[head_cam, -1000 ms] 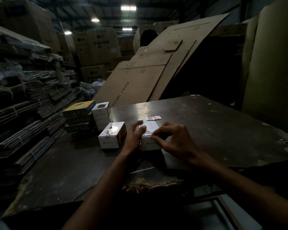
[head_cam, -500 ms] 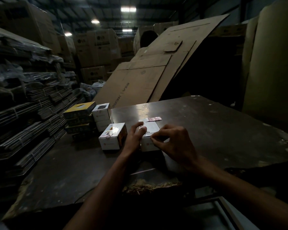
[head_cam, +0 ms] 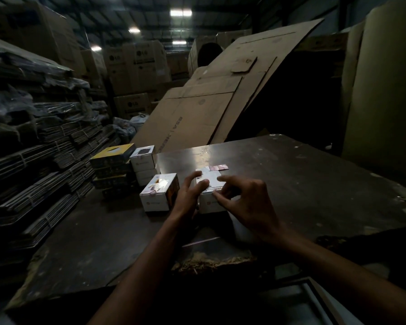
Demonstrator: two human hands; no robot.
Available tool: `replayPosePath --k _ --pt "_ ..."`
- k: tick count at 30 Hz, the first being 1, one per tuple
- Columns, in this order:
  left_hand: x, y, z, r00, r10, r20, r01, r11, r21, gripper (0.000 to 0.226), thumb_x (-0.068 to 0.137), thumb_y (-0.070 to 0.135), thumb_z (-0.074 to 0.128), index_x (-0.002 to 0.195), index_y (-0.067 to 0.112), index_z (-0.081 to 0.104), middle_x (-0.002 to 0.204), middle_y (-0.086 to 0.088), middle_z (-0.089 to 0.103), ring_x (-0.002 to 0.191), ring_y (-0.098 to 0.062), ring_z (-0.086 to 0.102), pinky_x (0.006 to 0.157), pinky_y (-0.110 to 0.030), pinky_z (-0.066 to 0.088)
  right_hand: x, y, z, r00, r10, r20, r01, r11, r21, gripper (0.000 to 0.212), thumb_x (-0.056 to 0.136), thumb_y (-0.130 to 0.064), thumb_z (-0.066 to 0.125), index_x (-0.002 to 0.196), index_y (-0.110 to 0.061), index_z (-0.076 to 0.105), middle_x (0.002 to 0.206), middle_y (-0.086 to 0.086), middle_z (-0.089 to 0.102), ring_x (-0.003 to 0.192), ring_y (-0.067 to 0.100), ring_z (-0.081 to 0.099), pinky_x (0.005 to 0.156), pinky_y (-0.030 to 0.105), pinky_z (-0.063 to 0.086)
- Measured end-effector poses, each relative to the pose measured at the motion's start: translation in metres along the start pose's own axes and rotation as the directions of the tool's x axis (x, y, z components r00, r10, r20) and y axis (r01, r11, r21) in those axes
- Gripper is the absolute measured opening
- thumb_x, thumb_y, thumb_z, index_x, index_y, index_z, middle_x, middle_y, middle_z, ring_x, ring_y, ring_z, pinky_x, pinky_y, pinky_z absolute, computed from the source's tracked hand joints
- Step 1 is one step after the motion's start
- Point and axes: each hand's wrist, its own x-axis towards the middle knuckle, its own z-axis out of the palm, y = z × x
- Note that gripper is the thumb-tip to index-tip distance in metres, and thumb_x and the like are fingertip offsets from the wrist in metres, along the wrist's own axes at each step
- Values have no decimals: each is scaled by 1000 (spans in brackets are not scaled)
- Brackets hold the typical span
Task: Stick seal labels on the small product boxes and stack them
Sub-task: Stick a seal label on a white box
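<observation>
Both hands work on one small white box [head_cam: 210,195] on the worktop [head_cam: 302,184]. Left hand [head_cam: 188,198] braces the box's left side, fingers curled against its wall and thumb lying over the top edge. Right hand [head_cam: 246,202] pinches at the near top edge, fingertips on what appears to be a seal label [head_cam: 213,189]; dim light hides its outline. Judged step: sticking the label across the box flap. A label strip [head_cam: 218,167] lies just beyond the hands. A second box [head_cam: 158,195] sits just left of the left hand; a short stack of boxes [head_cam: 144,164] stands farther left and beyond. Next move calls for pressing the label flat over the edge, then carrying the box to the stack.
</observation>
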Motion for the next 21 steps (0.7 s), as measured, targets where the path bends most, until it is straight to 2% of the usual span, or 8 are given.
replayPosePath --k 2,6,11,14,21 --pt "1 -1 0 1000 -7 1 7 1000 10 42 74 41 71 116 42 63 131 -16 61 112 -31 64 68 -35 51 1 0 0 1000 13 4 -13 1000 16 34 81 -28 80 112 -17 73 84 -8 74 72 1 70 71 27 59" --pt "4 -4 0 1000 -7 -6 7 999 -34 44 80 34 71 123 31 61 127 -17 63 96 -25 66 59 -29 51 -2 -3 1 1000 -18 13 18 1000 -3 19 84 -27 75 100 -17 73 85 -5 72 74 4 69 70 29 59" --pt "7 -5 0 1000 -26 -9 26 999 -48 46 73 41 69 118 35 63 121 -15 64 94 -24 66 68 -34 51 -2 -5 -4 995 -93 44 94 995 -18 10 83 -22 75 91 -17 74 86 -5 70 74 5 66 68 27 56" --pt "8 -7 -1 1000 -8 -15 7 998 -55 48 73 40 70 120 31 63 121 -18 65 94 -25 66 70 -35 52 -5 -8 -3 987 -150 48 153 986 -62 11 82 -19 76 93 -18 78 87 -2 71 73 8 66 67 27 56" --pt "9 -9 -1 1000 -16 -5 16 997 -77 49 73 39 70 121 32 63 116 -14 65 90 -22 66 69 -35 52 -5 -2 1 988 -138 67 145 983 -111 14 88 -19 71 100 -19 78 89 1 70 77 13 66 68 33 56"
